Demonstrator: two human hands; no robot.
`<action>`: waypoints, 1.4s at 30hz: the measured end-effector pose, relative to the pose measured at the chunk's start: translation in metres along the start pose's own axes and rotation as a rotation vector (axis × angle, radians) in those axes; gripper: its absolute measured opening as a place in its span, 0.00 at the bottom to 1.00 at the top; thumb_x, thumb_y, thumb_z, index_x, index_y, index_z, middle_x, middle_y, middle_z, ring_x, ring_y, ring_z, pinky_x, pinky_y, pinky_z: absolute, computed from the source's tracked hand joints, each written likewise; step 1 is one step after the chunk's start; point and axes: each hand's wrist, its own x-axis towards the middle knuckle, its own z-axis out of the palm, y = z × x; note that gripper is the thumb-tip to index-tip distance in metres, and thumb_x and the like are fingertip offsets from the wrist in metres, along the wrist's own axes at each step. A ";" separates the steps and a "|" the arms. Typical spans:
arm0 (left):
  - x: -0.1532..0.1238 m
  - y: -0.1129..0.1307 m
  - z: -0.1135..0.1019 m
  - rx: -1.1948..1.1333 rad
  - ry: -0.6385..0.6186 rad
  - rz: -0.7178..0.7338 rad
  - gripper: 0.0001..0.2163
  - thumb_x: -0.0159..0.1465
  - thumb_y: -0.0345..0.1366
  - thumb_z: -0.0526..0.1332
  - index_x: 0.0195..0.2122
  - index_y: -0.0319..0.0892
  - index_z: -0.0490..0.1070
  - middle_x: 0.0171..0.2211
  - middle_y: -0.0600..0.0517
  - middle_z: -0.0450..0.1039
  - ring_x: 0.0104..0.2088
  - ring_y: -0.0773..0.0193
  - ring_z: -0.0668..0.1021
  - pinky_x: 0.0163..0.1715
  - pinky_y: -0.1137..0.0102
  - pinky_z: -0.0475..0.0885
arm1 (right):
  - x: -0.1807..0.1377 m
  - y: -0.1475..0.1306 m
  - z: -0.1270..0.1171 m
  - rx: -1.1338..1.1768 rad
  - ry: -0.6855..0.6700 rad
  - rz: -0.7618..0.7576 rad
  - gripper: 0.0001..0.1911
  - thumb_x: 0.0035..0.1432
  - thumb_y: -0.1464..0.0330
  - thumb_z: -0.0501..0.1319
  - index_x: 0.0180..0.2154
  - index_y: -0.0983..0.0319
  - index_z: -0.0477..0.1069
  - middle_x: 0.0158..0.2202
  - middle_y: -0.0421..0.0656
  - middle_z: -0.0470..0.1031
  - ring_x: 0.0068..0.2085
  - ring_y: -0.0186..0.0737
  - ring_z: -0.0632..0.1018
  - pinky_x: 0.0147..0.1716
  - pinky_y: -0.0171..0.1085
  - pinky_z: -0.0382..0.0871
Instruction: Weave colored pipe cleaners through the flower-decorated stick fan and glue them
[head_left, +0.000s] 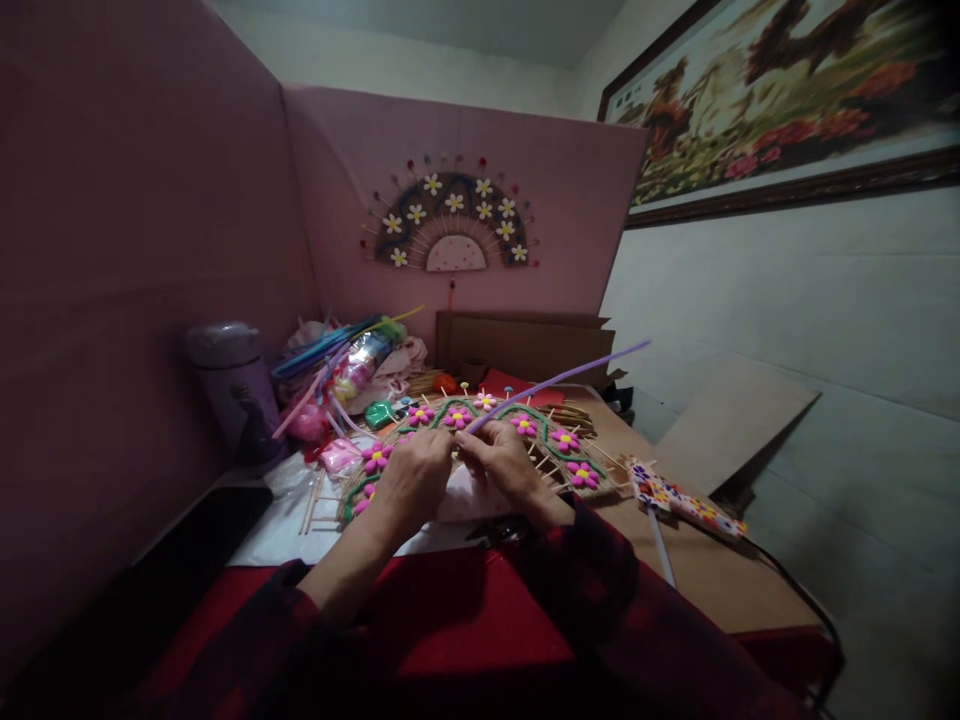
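Observation:
A long purple pipe cleaner (pixel 566 376) slants up to the right from between my hands. My right hand (pixel 506 465) pinches it near its lower end. My left hand (pixel 420 470) is closed, its fingertips meeting the right ones at that end; the exact grip there is hidden. Below and behind both hands lies a fan-shaped craft piece (pixel 540 450) of woven twine on thin sticks. Pink flowers (pixel 582 474) with yellow centres and a wavy green strip (pixel 555 440) decorate it. My hands cover part of its middle.
A flower-patterned glue gun (pixel 686 500) with a cord lies at the right. Left stand a purple tumbler (pixel 236 395) and a heap of pipe cleaners and bags (pixel 360 365). A dark phone-like slab (pixel 202 530) lies front left. A finished fan (pixel 454 225) hangs on the pink panel.

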 end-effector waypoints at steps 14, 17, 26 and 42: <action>0.006 0.012 -0.008 -1.061 0.111 -0.538 0.07 0.56 0.37 0.58 0.29 0.37 0.68 0.22 0.53 0.70 0.18 0.71 0.68 0.16 0.75 0.64 | -0.003 -0.010 0.000 0.365 -0.098 -0.003 0.11 0.50 0.64 0.62 0.24 0.66 0.69 0.21 0.38 0.69 0.16 0.26 0.66 0.11 0.27 0.58; 0.005 0.007 -0.007 -0.691 0.094 -0.350 0.06 0.58 0.33 0.55 0.28 0.38 0.68 0.21 0.53 0.69 0.20 0.69 0.69 0.21 0.73 0.65 | -0.002 -0.007 0.000 0.265 -0.062 0.016 0.13 0.49 0.63 0.62 0.22 0.66 0.68 0.17 0.36 0.66 0.14 0.26 0.64 0.10 0.27 0.56; 0.002 0.006 -0.002 -0.518 0.146 -0.305 0.06 0.59 0.32 0.55 0.28 0.39 0.69 0.24 0.50 0.72 0.24 0.66 0.72 0.26 0.71 0.66 | 0.000 0.002 0.004 0.238 -0.037 0.015 0.13 0.49 0.62 0.62 0.22 0.66 0.69 0.15 0.36 0.66 0.14 0.26 0.64 0.11 0.27 0.56; -0.002 0.006 -0.006 0.011 0.094 -0.148 0.07 0.55 0.24 0.52 0.27 0.39 0.69 0.26 0.47 0.71 0.31 0.58 0.72 0.31 0.67 0.64 | -0.002 0.009 0.007 0.207 -0.082 0.043 0.14 0.50 0.61 0.62 0.22 0.66 0.68 0.13 0.34 0.62 0.12 0.24 0.60 0.09 0.26 0.50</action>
